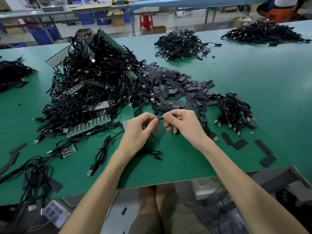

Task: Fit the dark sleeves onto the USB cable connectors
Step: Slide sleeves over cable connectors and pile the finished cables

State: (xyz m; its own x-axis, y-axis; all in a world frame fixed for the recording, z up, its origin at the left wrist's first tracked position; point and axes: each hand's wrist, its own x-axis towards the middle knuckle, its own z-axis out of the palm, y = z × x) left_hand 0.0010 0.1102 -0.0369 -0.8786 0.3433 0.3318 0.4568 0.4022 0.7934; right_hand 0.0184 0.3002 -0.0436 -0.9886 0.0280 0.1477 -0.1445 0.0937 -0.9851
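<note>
One connector (159, 118) sits pinched between left hand (138, 130), right hand (184, 124).

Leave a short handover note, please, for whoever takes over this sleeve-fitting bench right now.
Left hand: pinches the end of a cable whose loop lies on the green table.
Right hand: pinches a small dark piece against that end; too small to tell whether it is a sleeve.
Things: sleeve pile just beyond the hands, big cable heap to the left, small cable bundle to the right.
Done: cannot tell from here how many are sleeved.
Left: finish this connector, then work through the heap.
</note>
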